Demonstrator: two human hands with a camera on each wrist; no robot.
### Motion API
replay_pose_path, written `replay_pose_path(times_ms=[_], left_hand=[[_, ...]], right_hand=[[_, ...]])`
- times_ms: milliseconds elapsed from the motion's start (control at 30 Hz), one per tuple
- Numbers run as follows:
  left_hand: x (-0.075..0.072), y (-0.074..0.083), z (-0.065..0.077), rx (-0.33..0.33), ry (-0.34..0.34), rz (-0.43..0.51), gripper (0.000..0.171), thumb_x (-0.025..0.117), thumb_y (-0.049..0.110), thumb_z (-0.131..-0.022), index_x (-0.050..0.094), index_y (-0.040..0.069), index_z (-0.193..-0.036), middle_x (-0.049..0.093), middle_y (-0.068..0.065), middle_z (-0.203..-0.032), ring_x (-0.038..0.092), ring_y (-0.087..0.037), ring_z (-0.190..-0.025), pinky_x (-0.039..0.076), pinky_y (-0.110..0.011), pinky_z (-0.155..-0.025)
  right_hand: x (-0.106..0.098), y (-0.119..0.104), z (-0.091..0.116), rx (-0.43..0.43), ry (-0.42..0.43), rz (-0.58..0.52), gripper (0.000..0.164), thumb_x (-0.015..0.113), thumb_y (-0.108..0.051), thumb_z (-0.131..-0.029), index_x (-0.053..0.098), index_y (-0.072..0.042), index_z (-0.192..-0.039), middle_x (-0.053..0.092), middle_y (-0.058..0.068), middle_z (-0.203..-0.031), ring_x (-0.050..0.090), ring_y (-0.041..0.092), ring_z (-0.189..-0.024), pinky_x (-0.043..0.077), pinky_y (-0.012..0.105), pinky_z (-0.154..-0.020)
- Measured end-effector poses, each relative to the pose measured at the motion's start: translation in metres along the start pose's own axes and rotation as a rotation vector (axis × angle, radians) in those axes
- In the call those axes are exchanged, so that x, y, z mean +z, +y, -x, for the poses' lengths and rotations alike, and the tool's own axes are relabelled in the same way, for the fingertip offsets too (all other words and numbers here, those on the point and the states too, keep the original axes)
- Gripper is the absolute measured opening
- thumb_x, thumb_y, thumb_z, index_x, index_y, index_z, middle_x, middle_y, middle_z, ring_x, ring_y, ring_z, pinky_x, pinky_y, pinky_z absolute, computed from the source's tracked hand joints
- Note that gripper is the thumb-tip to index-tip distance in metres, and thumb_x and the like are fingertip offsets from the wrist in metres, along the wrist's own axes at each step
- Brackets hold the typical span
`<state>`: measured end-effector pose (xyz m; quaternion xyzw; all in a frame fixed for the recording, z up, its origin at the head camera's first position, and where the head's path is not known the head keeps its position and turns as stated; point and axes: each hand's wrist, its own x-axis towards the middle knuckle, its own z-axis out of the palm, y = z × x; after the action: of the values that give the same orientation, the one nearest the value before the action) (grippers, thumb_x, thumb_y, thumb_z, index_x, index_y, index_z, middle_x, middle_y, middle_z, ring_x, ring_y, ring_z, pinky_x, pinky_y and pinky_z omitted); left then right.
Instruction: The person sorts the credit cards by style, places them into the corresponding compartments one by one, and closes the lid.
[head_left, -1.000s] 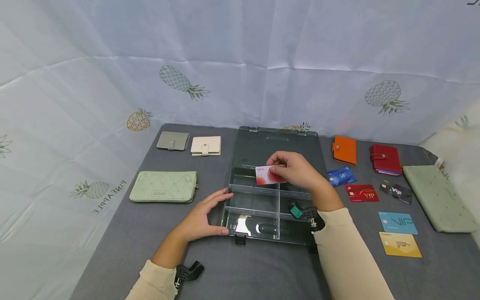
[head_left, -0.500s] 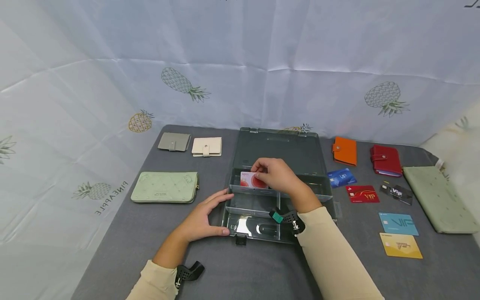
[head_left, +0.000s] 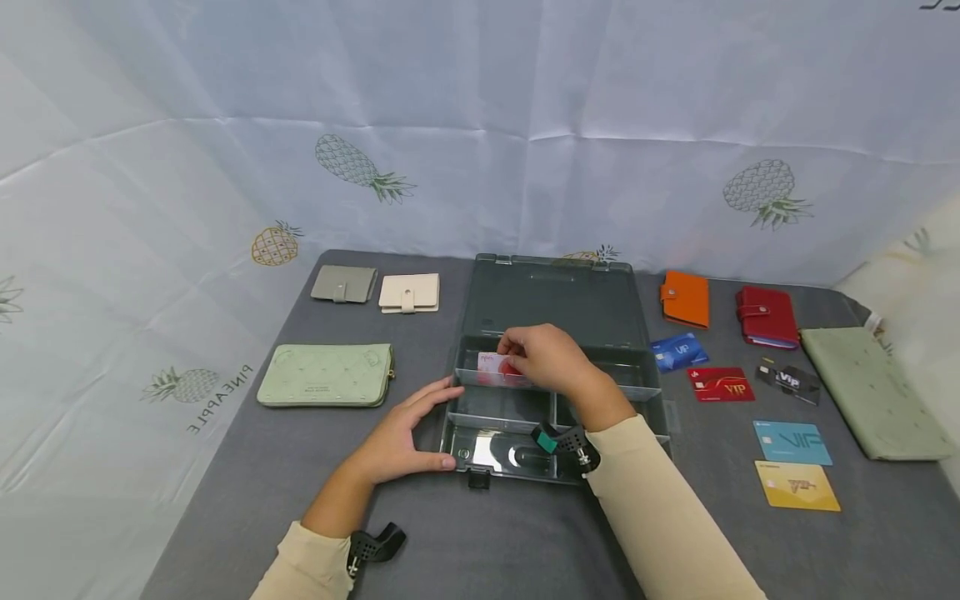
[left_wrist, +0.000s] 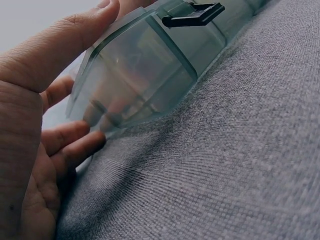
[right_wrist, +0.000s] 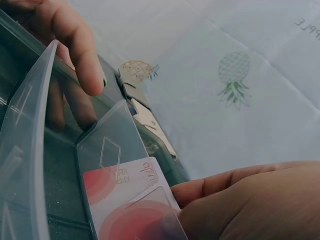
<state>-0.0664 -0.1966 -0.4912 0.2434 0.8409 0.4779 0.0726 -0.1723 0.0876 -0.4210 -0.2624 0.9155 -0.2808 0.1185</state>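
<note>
My right hand [head_left: 553, 360] pinches a white and red card [head_left: 491, 362] by its right end. The card stands upright in the rear left compartment of a smoky clear storage box [head_left: 558, 300], whose lid lies back. Its lower part is behind a clear divider [head_left: 476, 379]; a chip and red circles show on the card [right_wrist: 102, 186] in the right wrist view. Left of the box, my left hand [head_left: 405, 437] has its fingers spread against the side wall. The thumb touches the front left corner, near a black latch [left_wrist: 195, 16] in the left wrist view.
Right of the box lie blue [head_left: 678, 352], red [head_left: 722, 384], black [head_left: 787, 381], teal [head_left: 792, 442] and yellow cards [head_left: 798, 486]. Orange [head_left: 686, 300] and red card holders [head_left: 768, 317] and a green pouch [head_left: 873, 392] are beyond. A green wallet [head_left: 326, 375] and two small wallets sit left.
My right hand has moved left and slightly down with the card, which has gone from above the box to behind the divider. The left hand has stayed at the box's side.
</note>
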Motion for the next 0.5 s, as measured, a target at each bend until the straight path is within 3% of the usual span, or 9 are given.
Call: replay_pose_path(times_ms=[200, 500], left_hand=[[0.0, -0.002, -0.001, 0.018, 0.003, -0.003, 0.093, 0.096, 0.036, -0.077, 0.053, 0.028, -0.159, 0.039, -0.003, -0.17, 0.037, -0.031, -0.155, 0.033, -0.064, -0.119], [-0.001, 0.0, -0.001, 0.011, 0.001, -0.002, 0.093, 0.096, 0.034, -0.076, 0.053, 0.028, -0.158, 0.039, -0.004, -0.17, 0.036, -0.033, -0.156, 0.032, -0.068, -0.118]], right_hand=[[0.0, 0.004, 0.005, -0.017, 0.012, -0.001, 0.024, 0.069, -0.012, -0.105, 0.077, -0.009, -0.127, 0.077, 0.006, -0.12, 0.072, 0.023, -0.109, 0.058, 0.045, -0.092], [-0.008, 0.005, 0.029, -0.064, 0.114, -0.072, 0.029, 0.073, -0.013, -0.102, 0.076, -0.007, -0.13, 0.075, 0.008, -0.129, 0.069, 0.028, -0.121, 0.055, 0.051, -0.101]])
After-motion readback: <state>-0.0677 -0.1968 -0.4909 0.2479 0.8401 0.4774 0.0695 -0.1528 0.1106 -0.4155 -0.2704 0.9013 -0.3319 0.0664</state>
